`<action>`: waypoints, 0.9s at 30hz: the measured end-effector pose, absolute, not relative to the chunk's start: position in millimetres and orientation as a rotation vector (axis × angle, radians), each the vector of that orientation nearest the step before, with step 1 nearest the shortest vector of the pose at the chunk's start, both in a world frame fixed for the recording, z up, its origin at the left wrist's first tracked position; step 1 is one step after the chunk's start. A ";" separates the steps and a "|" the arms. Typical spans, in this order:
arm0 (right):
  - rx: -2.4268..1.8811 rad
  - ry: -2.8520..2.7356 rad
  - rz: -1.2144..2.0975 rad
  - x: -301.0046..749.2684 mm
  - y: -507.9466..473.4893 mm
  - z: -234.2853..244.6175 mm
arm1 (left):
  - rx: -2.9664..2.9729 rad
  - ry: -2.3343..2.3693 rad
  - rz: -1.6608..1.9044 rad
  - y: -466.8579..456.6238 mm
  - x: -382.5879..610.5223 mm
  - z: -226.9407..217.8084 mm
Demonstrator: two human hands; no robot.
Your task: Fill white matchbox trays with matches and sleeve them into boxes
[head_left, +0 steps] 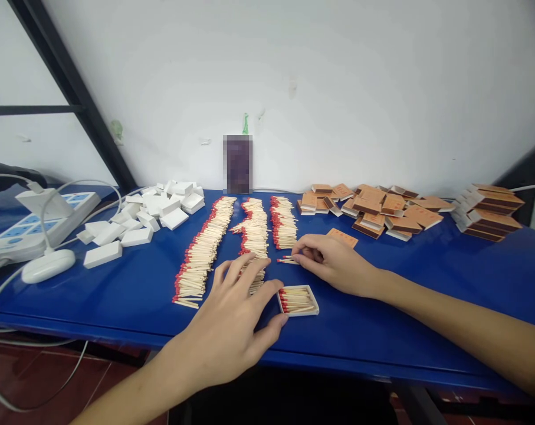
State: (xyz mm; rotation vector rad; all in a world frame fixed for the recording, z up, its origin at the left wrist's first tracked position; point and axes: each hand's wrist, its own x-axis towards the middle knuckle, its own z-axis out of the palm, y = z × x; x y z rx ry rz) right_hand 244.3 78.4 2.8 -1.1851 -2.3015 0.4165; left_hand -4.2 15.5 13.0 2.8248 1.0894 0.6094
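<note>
Blue table [130, 283]: right grip [333, 262] (nearly closed) pinches matches [286, 260].

— Anything legible on the flat orange cardboard matchbox sleeves [382, 209] beyond the right hand [333, 262]?
— Red print, too small to read.
— The white plastic power strip [37, 227], far left of the left hand [236, 319]?
— Blue marks only; nothing readable.

Bright, even light; soft shadows, wide-angle edge warp (pic mostly sharp)
</note>
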 end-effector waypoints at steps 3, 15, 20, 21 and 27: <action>-1.228 -2.261 0.449 239.9 78.7 3.8 | 2.827 1.090 0.609 16.0 -3.7 12.7; -1.145 -2.326 0.321 241.0 76.5 1.2 | 2.832 1.092 0.619 15.9 -3.5 12.1; -1.176 -2.378 0.290 240.7 76.1 1.8 | 2.830 1.087 0.627 16.2 -4.1 12.2; -1.184 -2.392 0.293 240.6 76.0 2.0 | 2.829 1.086 0.625 16.3 -4.2 12.2; -1.201 -2.388 0.317 240.8 75.6 1.6 | 2.828 1.088 0.593 16.4 -4.4 12.3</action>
